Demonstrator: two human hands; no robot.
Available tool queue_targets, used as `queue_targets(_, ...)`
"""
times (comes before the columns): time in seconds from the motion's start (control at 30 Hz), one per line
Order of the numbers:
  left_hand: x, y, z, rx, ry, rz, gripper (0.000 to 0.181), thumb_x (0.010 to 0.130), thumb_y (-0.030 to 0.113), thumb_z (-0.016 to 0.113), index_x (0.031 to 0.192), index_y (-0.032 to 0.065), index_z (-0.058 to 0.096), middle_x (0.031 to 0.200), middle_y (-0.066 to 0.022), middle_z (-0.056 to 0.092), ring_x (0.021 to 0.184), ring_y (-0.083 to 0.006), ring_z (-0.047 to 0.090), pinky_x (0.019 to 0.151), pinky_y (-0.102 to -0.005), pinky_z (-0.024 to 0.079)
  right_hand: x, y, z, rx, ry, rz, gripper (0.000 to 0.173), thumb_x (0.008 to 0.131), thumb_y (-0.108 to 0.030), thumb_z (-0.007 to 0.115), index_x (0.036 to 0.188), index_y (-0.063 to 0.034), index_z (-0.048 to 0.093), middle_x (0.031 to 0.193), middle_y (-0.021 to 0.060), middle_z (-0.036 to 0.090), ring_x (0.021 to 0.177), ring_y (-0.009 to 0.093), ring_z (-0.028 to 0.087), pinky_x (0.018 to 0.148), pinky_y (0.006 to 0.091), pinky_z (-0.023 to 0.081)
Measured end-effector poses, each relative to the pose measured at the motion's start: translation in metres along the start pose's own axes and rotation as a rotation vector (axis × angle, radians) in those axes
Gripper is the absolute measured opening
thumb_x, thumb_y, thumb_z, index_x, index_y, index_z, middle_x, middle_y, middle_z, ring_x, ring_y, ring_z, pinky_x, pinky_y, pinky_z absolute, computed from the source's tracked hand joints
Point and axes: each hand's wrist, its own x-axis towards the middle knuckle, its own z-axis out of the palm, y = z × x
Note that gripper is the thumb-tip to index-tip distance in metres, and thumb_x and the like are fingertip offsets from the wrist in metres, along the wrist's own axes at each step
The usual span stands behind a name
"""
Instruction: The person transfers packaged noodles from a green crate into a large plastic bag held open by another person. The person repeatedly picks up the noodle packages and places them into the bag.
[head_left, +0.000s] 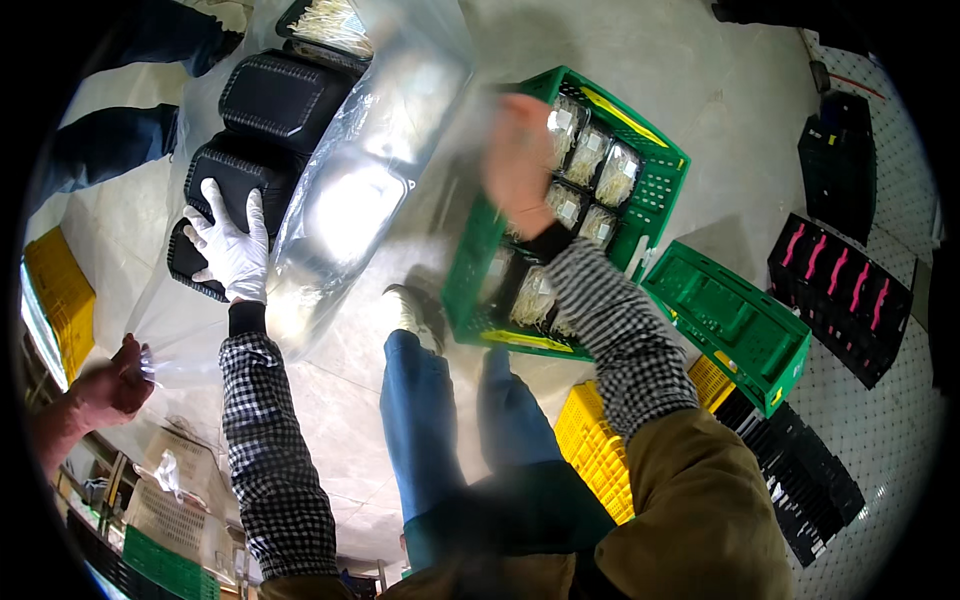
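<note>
My left hand (231, 240), in a white glove, lies spread on stacked black plastic trays (244, 169) inside a large clear plastic bag (442, 97). At the top of the bag a black tray of pale, thin-stemmed enoki-like mushrooms (330, 26) shows. My right hand (517, 161) is blurred and bare, above the left side of a green plastic crate (469, 281); whether it holds anything cannot be made out. Inside the crate stand rows of film-wrapped black packs of pale sprouts or mushrooms (619, 176), several with white labels.
Another person's hand (112, 386) pinches the bag's edge at left; dark-trousered legs (112, 146) stand beyond the bag. Right of the crate are another green crate (731, 315), a yellow crate (596, 450) and black crates (836, 292). A yellow crate (64, 300) stands far left.
</note>
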Motion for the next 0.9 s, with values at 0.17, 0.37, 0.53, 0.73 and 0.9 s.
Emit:
queue_targets(0.17, 0.004, 0.035, 0.02, -0.171, 0.031, 0.068, 0.074, 0.084, 0.06, 0.05, 0.146, 0.0269, 0.025, 0.15, -0.0252, 0.016, 0.138, -0.0422, 0.015, 0.091, -0.0789, 0.014, 0.024, 0.323, -0.139, -0.741, -0.051, 0.306, 0.035, 0.09, -0.037, 0.055, 0.085, -0.0022, 0.058, 0.071, 0.0127, 0.053, 0.067, 0.033, 0.052, 0.064, 0.0419, 0.044)
queue_targets(0.37, 0.014, 0.044, -0.025, -0.044, 0.201, 0.225, 0.07, 0.079, 0.047, 0.061, 0.138, 0.0206, 0.036, 0.148, -0.0229, 0.02, 0.138, -0.0374, 0.017, 0.098, -0.0711, 0.018, -0.006, 0.262, -0.099, 0.04, -0.02, 0.963, 0.029, 0.087, -0.03, 0.062, 0.086, -0.0101, 0.042, 0.071, 0.0023, 0.034, 0.063, 0.019, 0.039, 0.062, 0.0375, 0.043)
queue_targets(0.53, 0.06, 0.104, -0.029, -0.082, 0.177, 0.557, 0.062, 0.086, 0.043, 0.056, 0.14, 0.0235, 0.034, 0.149, -0.0132, 0.028, 0.138, -0.0382, 0.021, 0.104, -0.0689, 0.012, 0.006, 0.114, -0.189, 0.342, -0.402, 0.874, 0.008, 0.091, -0.016, 0.056, 0.092, -0.0088, 0.052, 0.102, 0.0022, 0.057, 0.097, 0.015, 0.056, 0.082, 0.0356, 0.05)
queue_targets(0.73, 0.045, 0.101, -0.011, -0.015, -0.069, 0.495, 0.063, 0.089, 0.039, 0.052, 0.145, 0.0278, 0.025, 0.15, -0.0093, 0.024, 0.137, -0.0352, 0.023, 0.101, -0.0697, 0.018, 0.063, -0.117, -0.131, 0.246, -0.737, 0.131, 0.02, 0.083, -0.009, 0.063, 0.076, -0.0058, 0.045, 0.102, 0.0032, 0.056, 0.08, 0.006, 0.047, 0.072, 0.0213, 0.04)
queue_targets(0.9, 0.042, 0.093, -0.017, 0.115, -0.309, 0.418, 0.06, 0.089, 0.039, 0.051, 0.143, 0.0259, 0.03, 0.152, -0.0066, 0.021, 0.139, -0.0311, 0.019, 0.097, -0.0735, 0.021, 0.11, -0.213, 0.051, -0.201, -0.714, -0.542, 0.021, 0.072, -0.022, 0.061, 0.084, -0.0062, 0.055, 0.079, 0.0129, 0.057, 0.079, 0.027, 0.058, 0.07, 0.0383, 0.045)
